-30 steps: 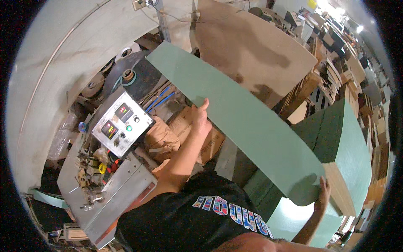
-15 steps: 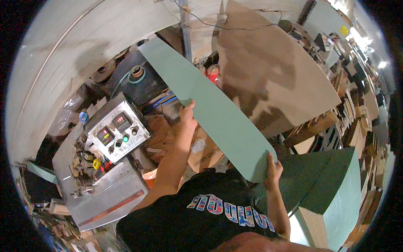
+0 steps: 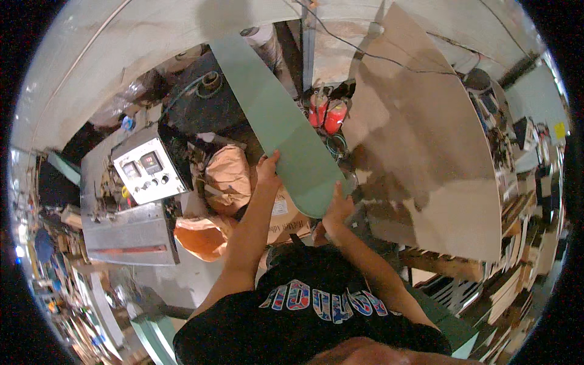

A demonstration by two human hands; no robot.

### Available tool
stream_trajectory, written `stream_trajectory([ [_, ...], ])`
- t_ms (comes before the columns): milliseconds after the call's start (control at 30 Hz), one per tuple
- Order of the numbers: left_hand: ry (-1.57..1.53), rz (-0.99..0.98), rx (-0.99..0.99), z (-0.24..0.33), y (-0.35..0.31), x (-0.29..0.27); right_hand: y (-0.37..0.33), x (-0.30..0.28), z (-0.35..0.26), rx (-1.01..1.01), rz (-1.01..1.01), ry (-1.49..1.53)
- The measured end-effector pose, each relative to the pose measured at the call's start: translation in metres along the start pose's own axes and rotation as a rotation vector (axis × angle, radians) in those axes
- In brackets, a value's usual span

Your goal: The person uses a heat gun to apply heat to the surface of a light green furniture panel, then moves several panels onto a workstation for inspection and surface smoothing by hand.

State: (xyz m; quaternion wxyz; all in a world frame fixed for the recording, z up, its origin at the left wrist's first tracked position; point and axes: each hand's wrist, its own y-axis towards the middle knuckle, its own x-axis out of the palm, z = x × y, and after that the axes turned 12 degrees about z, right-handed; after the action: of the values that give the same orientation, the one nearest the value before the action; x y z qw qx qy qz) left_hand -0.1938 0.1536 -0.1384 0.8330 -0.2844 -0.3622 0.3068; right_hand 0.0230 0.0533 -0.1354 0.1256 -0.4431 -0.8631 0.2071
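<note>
A long pale-green panel [image 3: 277, 121] with a rounded near end stretches away from me, slanting up toward the left. My left hand [image 3: 268, 169] grips its left edge, thumb on the top face and fingers hidden under it. At the rounded end, my right hand [image 3: 338, 207] is closed on the right edge, its thumb along the top. Below the panel sits a cardboard box [image 3: 289, 222], partly covered by it and by my arms.
Left of me stands a control box [image 3: 149, 170] with dials and displays beside a metal machine table [image 3: 128, 234]. Near it are crumpled brown paper sacks [image 3: 228, 179]. Beyond the panel are red fire extinguishers [image 3: 328, 112]. A large brown board [image 3: 420, 146] leans at the right, above stacked wood offcuts [image 3: 511, 286].
My view has turned rightward and the panel now points more directly away from me. Both hands still hold it, with the right hand closer to my body's middle.
</note>
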Motion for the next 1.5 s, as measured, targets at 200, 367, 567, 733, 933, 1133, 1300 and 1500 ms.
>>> stream_trajectory([
  [200, 0.183, -0.032, 0.105, -0.067, -0.060, -0.003, 0.030, 0.026, 0.007, 0.112, -0.041, -0.143],
  [367, 0.540, -0.075, 0.689, -0.139, -0.053, -0.076, 0.077, 0.031, 0.074, -0.178, -0.423, -0.329],
  [567, 0.202, 0.281, 0.066, -0.141, -0.065, -0.088, 0.100, -0.043, 0.053, 0.125, -0.814, -0.697],
  [733, 0.727, -0.105, 0.700, -0.173, -0.022, -0.164, 0.148, -0.080, -0.019, -0.163, -0.913, -0.482],
  [933, -0.086, -0.143, 0.053, -0.206, -0.090, -0.163, 0.151, -0.130, -0.316, -0.716, -0.593, -0.617],
  [1133, 0.195, 0.145, -0.051, -0.226, -0.151, -0.155, 0.309, -0.111, -0.513, -1.169, -0.113, -0.480],
  [1300, 0.318, 0.448, -0.053, -0.283, -0.137, -0.103, 0.601, -0.101, -0.501, -0.889, 0.149, -0.922],
  [1500, 0.355, 0.374, 0.012, -0.295, -0.144, -0.012, 0.756, -0.111, -0.483, -0.041, -0.299, -0.260],
])
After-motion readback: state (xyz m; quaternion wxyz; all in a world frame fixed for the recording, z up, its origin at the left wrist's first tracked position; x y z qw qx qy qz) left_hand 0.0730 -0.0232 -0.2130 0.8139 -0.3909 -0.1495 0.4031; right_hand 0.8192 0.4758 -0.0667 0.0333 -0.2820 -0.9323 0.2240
